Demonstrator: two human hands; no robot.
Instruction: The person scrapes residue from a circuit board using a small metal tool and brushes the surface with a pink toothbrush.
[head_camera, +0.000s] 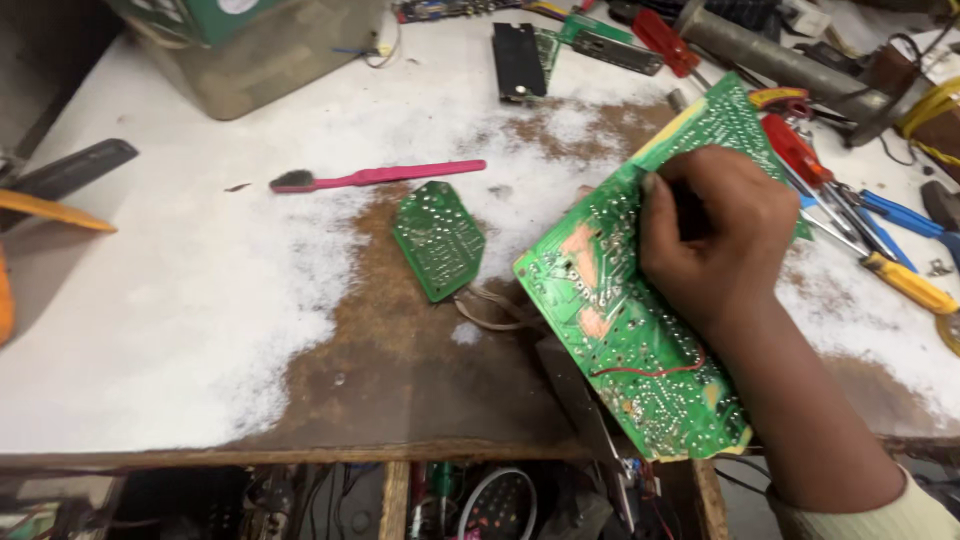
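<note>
A: Saw right hand (712, 235) curled down on large green circuit board (640, 300), solder side up, studded with dull joints. Fingers bunched around something dark and slim; could not tell what. Left hand out of view.

B: Noted board's lie?

A: Lay tilted across right half of worn white bench (150, 330), near corner jutting past front edge above open drawer (480, 500) stuffed with wires. Thin red wire (650, 370) looped over lower part.

B: Recorded surfaces nearby?

A: Bench paint flaked off to rough brown patch around board. Small green board (438, 240), shield-shaped, rested just left, apart from big one, pale leads trailing beneath. Pink toothbrush (375, 176) with dark bristles lay farther up-left.

B: Checked free room?

A: Found wide bare stretch to left. Right side crowded: red-handled screwdrivers (795, 150), blue and yellow tool handles (905, 250), close against board's upper edge. Black strip (518, 60) and metal tin (250, 60) sat at far side.
</note>
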